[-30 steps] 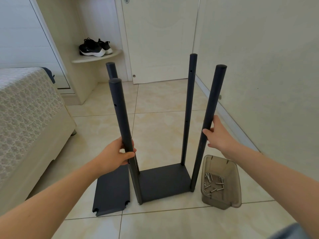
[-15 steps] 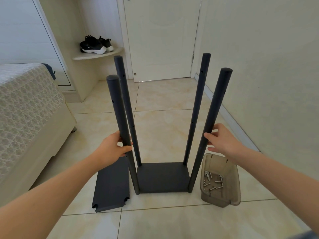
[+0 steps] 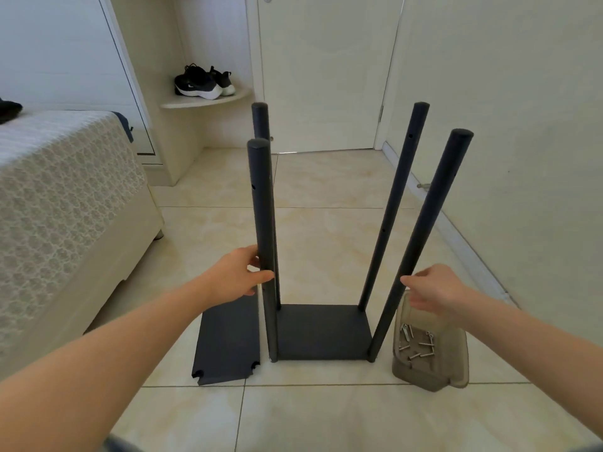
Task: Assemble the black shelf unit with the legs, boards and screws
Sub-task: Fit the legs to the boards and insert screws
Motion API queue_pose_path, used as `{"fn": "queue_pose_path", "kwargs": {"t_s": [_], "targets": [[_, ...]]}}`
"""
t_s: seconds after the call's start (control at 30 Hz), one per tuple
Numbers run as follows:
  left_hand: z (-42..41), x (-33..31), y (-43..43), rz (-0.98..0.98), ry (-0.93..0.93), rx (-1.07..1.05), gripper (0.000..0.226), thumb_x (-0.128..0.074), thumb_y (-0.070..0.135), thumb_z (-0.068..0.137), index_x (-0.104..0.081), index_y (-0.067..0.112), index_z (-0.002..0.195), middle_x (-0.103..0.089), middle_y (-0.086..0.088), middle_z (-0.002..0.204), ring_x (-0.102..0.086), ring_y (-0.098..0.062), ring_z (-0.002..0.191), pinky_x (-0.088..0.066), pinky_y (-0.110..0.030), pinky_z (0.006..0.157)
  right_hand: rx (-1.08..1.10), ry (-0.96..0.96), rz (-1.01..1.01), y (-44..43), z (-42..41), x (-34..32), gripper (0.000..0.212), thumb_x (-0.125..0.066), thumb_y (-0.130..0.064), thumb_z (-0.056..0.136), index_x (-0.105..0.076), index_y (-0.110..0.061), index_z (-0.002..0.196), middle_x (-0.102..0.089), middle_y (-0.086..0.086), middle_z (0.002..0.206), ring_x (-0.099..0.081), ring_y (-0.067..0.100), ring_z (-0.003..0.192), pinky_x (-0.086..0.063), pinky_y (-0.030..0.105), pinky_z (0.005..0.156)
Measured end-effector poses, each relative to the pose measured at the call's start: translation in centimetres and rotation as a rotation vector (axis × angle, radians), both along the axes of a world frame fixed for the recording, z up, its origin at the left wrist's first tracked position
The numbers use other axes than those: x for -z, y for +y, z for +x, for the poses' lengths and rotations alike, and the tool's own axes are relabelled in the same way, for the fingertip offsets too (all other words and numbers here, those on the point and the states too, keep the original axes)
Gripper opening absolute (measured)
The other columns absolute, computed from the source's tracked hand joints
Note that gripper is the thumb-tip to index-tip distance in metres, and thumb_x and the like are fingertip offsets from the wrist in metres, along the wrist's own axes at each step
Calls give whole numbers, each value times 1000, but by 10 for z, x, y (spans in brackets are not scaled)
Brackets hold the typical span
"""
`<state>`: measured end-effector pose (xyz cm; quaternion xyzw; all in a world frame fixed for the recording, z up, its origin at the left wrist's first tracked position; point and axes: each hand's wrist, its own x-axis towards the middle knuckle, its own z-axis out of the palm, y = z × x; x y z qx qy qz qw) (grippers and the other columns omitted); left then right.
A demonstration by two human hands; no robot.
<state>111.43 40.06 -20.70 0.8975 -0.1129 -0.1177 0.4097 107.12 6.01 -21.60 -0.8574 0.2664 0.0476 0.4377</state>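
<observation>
Your left hand [image 3: 239, 275] still grips the black shelf unit [image 3: 323, 332] by its round front-left leg [image 3: 262, 207]. Your right hand [image 3: 435, 288] has released the front-right leg [image 3: 418, 243].

no readable text, labels, brands, numbers or signs anywhere in view

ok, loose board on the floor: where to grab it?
The loose board lies flat on the floor tiles, right edge close beside the near-left leg. Probably take its free left long edge, coming from the left, fingers under.
</observation>
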Motion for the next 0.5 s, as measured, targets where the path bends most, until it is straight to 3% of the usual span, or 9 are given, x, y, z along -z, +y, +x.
{"fn": "queue_pose_path", "kwargs": {"t_s": [0.13, 0.2, 0.3, 0.37, 0.43, 0.5], "targets": [[-2, -1, 14, 68, 69, 15, 25, -60, 21, 100, -53, 26, 124, -63, 8, 114, -71, -14, 92, -60, -22, 73, -48, 88, 23, 14, -12, 11, 33, -62, -11, 94, -58, 13, 117, -62, 35, 111, -63, 49, 102, -54, 53, 93], [-3, 4, 26, 161, 82, 36, 26, -58, 21, 101, -52, 24, 126, -63, 3, 115, -69, -16, 93, -60, -26, 77, -90, 122, 17, 30, -14, 17, 25, -60, -9, 95, -62, 11, 109, -62, 35, 113, -62, 47, 103, -51, 52, 97], [-3, 15, 49, 288, 122, 62, 28, -57, 20, 100, -54, 19, 127, -67, -1, 108, -68, -17, 92, -59, -28, 76, -127, 208, -3, 59, -11, 37, 14, -58, -14, 98, -63, -1, 101, -62, 23, 106, -64, 25, 90, -56, 40, 92], [0, 24, 70, 347, 143, 51, 28, -57, 20, 98, -56, 17, 127, -70, -3, 105, -68, -18, 91, -56, -23, 70, -179, 270, -2, 78, -7, 57, 12, -56, -16, 98, -62, -5, 95, -62, 23, 100, -64, 27, 91, -56, 38, 88], [0, 39, 93, 380, 164, 11, 27, -58, 19, 98, -59, 16, 125, -71, -4, 105, -68, -16, 91, -51, -18, 66, -259, 320, -24, 95, -2, 79, 18, -55, -18, 98, -61, -7, 85, -58, 14, 79, -59, 21, 75, -55, 30, 68], [-1, 60, 117, 387, 198, -55, 26, -58, 18, 98, -61, 14, 123, -71, -4, 106, -69, -17, 94, -54, -23, 72, -314, 361, -21, 114, 3, 103, 20, -55, -19, 97, -62, -7, 83, -53, 7, 72, -51, 17, 66, -45, 24, 56]]}}
